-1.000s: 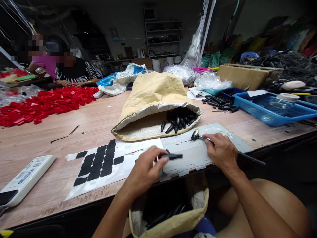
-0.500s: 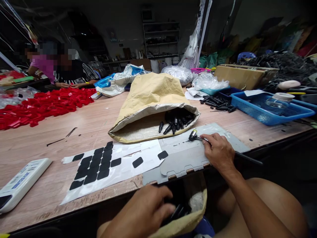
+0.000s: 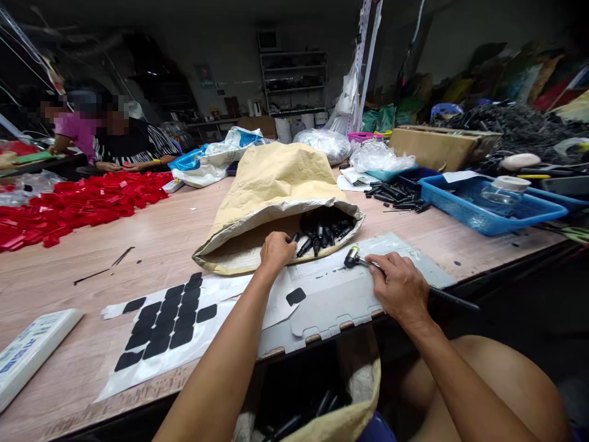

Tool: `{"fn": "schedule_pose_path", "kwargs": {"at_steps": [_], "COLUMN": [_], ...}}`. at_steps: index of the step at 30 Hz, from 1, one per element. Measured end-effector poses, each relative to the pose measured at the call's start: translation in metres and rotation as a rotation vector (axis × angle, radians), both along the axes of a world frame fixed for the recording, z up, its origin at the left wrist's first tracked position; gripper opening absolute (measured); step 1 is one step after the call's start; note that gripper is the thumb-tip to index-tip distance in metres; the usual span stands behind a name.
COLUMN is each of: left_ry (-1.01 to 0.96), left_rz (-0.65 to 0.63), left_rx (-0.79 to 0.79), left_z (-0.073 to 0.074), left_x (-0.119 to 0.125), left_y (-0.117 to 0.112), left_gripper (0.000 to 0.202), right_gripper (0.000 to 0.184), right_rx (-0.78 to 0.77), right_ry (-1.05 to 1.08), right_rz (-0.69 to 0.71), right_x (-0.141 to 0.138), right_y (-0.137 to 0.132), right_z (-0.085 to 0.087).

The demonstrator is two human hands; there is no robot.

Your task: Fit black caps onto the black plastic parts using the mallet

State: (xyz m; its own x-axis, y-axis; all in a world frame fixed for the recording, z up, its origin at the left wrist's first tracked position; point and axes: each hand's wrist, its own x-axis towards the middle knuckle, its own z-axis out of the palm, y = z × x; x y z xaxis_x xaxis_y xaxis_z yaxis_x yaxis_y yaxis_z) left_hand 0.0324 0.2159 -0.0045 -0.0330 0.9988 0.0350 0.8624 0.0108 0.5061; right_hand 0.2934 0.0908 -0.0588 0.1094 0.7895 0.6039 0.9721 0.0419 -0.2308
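Observation:
My left hand (image 3: 277, 252) reaches to the mouth of the tan woven sack (image 3: 280, 172) lying on the table. Its fingers are closed on a small black tube-shaped part (image 3: 294, 237). More black parts (image 3: 318, 240) lie in a heap just inside the sack's opening. My right hand (image 3: 401, 285) grips the handle of a small mallet (image 3: 352, 258), whose yellowish-tipped head rests over the grey board (image 3: 331, 307). To the left of the board, a white sheet (image 3: 221, 319) bears rows of black rounded squares (image 3: 161, 328).
A second open sack (image 3: 363, 393) with black parts sits below the table edge. A blue basket (image 3: 488, 215) stands at the right, a white device (image 3: 37, 350) at the left. Red parts (image 3: 87, 202) are piled at far left, by a seated person (image 3: 133, 144).
My left hand has moved up from the lower sack to the mouth of the upper one and now holds a black part. My right hand still holds the mallet. The view has shifted slightly.

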Motion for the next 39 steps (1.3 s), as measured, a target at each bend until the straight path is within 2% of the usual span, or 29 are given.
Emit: {"fn": "schedule_pose_path", "kwargs": {"at_steps": [5, 8, 11, 14, 16, 20, 23, 26, 30, 32, 36, 39], "left_ry": [-0.032, -0.098, -0.245, -0.303, -0.315, -0.359, -0.371, -0.366, -0.351, -0.355, -0.359, -0.35], "left_rz": [-0.028, -0.087, -0.198, -0.264, -0.296, -0.327, -0.327, -0.33, -0.316, -0.31, -0.324, -0.324], "left_rx": [0.003, 0.019, -0.004, -0.028, -0.019, 0.028, 0.039, 0.049, 0.059, 0.065, 0.066, 0.067], "left_z": [0.007, 0.016, 0.018, 0.008, -0.002, -0.017, -0.019, -0.018, -0.019, -0.02, -0.021, -0.02], "left_x": [-0.011, -0.027, -0.044, -0.057, -0.061, -0.064, -0.064, -0.063, -0.062, -0.062, -0.063, -0.063], "left_y": [-0.017, -0.042, -0.073, -0.096, -0.104, -0.108, -0.107, -0.108, -0.108, -0.108, -0.107, -0.107], "left_gripper": [0.019, 0.017, 0.017, 0.019, 0.019, 0.021, 0.021, 0.02, 0.017, 0.017, 0.016, 0.014], "right_gripper": [0.024, 0.024, 0.024, 0.024, 0.024, 0.026, 0.026, 0.027, 0.027, 0.026, 0.03, 0.036], "right_rx": [-0.012, -0.014, -0.017, -0.017, -0.008, -0.03, -0.056, -0.019, -0.043, -0.066, 0.029, 0.078], "right_ry": [0.001, -0.001, -0.009, -0.012, -0.013, -0.021, -0.001, 0.117, 0.394, 0.454, 0.406, 0.296], "right_rz": [-0.018, -0.019, -0.025, -0.025, -0.021, 0.0, 0.033, 0.114, 0.399, 0.498, 0.55, 0.551], "right_x": [0.0, 0.0, 0.0, 0.0, 0.0, 0.005, 0.005, -0.011, -0.054, -0.075, -0.106, -0.118], "right_y": [0.0, 0.0, 0.0, 0.0, 0.001, 0.003, 0.001, -0.007, -0.02, -0.025, -0.032, -0.035], "right_z": [-0.001, -0.001, -0.001, -0.001, -0.002, -0.001, 0.008, 0.024, 0.045, 0.053, 0.062, 0.055]}}
